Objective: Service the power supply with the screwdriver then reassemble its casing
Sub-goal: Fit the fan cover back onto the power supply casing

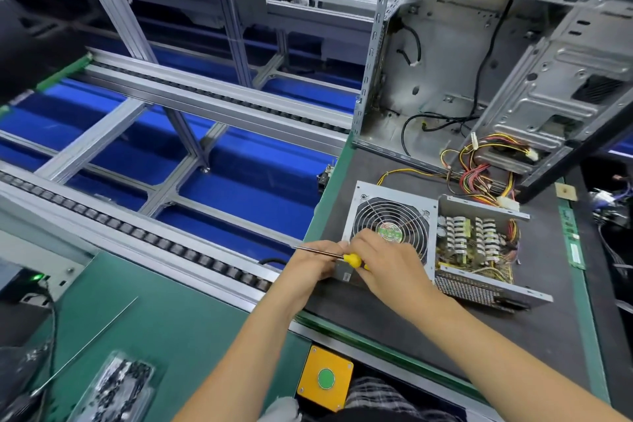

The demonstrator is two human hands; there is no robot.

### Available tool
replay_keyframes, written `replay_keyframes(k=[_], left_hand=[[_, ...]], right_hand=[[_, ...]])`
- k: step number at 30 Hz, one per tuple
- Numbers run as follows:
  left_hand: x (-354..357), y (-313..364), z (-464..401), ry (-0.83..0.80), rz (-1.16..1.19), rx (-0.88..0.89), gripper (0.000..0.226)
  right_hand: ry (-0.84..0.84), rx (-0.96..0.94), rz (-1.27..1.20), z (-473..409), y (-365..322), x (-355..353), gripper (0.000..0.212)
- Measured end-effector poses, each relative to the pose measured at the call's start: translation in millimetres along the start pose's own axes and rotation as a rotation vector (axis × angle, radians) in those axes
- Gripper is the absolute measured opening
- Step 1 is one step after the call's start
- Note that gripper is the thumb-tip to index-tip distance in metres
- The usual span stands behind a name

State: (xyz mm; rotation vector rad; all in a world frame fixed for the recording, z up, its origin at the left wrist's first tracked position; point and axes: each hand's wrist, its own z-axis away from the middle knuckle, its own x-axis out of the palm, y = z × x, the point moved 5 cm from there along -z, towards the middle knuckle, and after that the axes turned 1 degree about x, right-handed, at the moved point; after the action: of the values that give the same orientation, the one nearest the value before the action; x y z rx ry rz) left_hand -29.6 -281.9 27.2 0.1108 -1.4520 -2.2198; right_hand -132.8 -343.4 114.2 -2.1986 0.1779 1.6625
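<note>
Green matting covers the workbench (pixel 164 325) at lower left, where a clear bag of small dark parts (pixel 116 387) lies near the front edge beside a thin metal rod (pixel 85 346). Behind it a conveyor of aluminium rails (pixel 191 92) runs over blue flooring. Toward the middle, a yellow box with a green button (pixel 325 377) sits at the bench's front edge. Above it two bare forearms reach forward and meet over a dark mat (pixel 359 308). The left hand (pixel 318 260) has its fingers curled around the metal shaft of a screwdriver (pixel 342 256), which lies nearly level with its tip pointing left. The right hand (pixel 380 267) closes around the yellow handle, covering most of it. Both hands sit directly over the front left corner of the power supply (pixel 442 243), which rests on the mat; its fan cover (pixel 394 219) faces up on the left, while the right part is open, showing the circuit board (pixel 476 247) and its components. Coloured wires (pixel 479 175) trail from the unit into an open computer case (pixel 479 79) standing behind it at upper right, and a green memory stick (pixel 572 236) lies just right of the unit
</note>
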Motion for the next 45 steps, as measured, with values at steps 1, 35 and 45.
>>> replay_keyframes(k=[1, 35, 45], left_hand=[[0.5, 0.8, 0.6, -0.003, 0.007, 0.006, 0.030], [-6.5, -0.4, -4.4, -0.015, -0.110, 0.019, 0.029], [-5.5, 3.0, -1.9, 0.002, -0.110, 0.016, 0.028]], right_hand=[[0.005, -0.028, 0.026, -0.5, -2.4, -0.9, 0.031], [-0.255, 0.405, -0.444, -18.9, 35.9, 14.5, 0.012], [-0.196, 0.312, -0.265, -13.5, 23.8, 11.2, 0.020]])
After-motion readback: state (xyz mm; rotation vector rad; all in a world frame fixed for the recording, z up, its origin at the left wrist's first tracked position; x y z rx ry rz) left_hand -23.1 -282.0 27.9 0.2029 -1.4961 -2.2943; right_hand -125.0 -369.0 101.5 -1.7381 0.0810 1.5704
